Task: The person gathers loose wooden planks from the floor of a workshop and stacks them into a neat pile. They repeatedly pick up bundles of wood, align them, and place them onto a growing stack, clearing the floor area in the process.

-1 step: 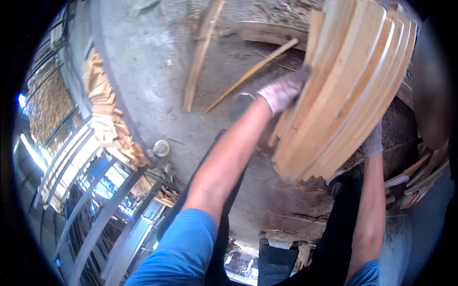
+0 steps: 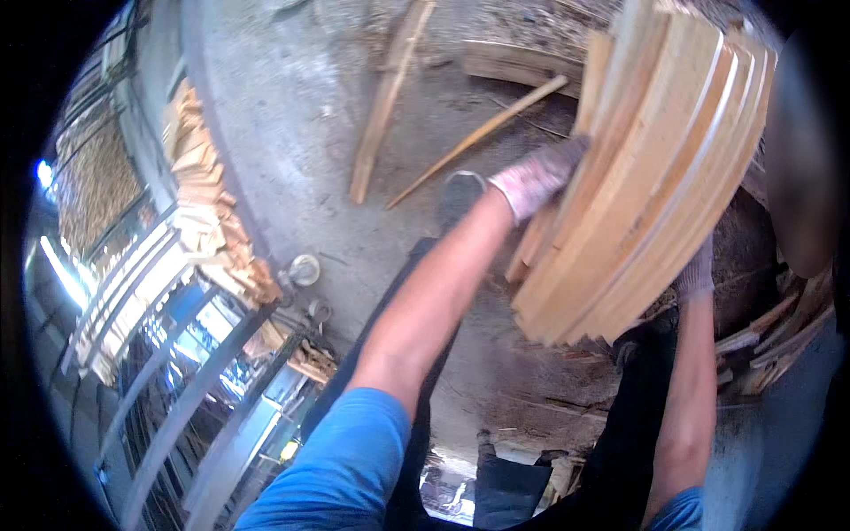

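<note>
A thick stack of long wooden boards [image 2: 637, 177] stands tilted in front of me at the right, several pieces pressed side by side. My left hand [image 2: 538, 181], in a pale, stained glove with darker fingers, grips the stack's left side. My right hand [image 2: 695, 270], also gloved, holds it from the right side. The fingers of that hand are hidden behind the boards. The stack's near ends are uneven and hang above the floor between my arms.
On the concrete floor lie a loose board [image 2: 387, 111] and a thin wooden stick [image 2: 478, 142]. A plank [image 2: 518, 64] lies farther back. Stacked wood pieces [image 2: 199, 168] and curved-looking metal bars [image 2: 177, 403] line the left. Scrap wood [image 2: 766, 341] sits at the right.
The boards, both hands and the floor things appear slightly farther right and lower in the picture. Both hands keep their places on the stack.
</note>
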{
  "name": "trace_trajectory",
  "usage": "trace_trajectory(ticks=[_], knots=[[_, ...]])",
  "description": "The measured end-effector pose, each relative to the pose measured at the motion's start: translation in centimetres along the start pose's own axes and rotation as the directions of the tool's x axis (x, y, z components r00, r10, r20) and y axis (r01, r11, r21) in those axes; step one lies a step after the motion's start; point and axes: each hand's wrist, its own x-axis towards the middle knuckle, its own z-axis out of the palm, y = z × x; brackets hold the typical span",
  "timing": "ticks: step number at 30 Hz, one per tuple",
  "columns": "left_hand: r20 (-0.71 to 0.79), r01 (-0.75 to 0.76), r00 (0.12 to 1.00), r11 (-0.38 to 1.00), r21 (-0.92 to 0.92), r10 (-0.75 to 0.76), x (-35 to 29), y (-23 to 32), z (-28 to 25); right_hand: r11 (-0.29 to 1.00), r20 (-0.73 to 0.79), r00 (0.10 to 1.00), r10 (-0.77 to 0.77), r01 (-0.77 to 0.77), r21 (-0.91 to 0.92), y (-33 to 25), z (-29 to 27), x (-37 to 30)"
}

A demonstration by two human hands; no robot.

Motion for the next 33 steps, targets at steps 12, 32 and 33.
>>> trace_trajectory(ticks=[12,32,33], knots=[[-0.155,-0.132,0.982,0.978,-0.159,0.108,-20.6,-3.6,3.7,0.962,0.084,0.984,0.156,-0.133,-0.238,-11.6,11.6,-18.1],[-0.750,-0.705,0.653,0.280,-0.652,-0.103,-52.7,1.4,-30.6,0.481,0.535,0.673,0.512,0.292,-0.827,-13.1,76.3,-23.0],[-0.802,-0.752,0.589,0.298,-0.588,-0.097,-53.8,2.0,-33.5,0.406,0.686,0.565,0.458,0.554,-0.727,-13.0,80.4,-22.9]])
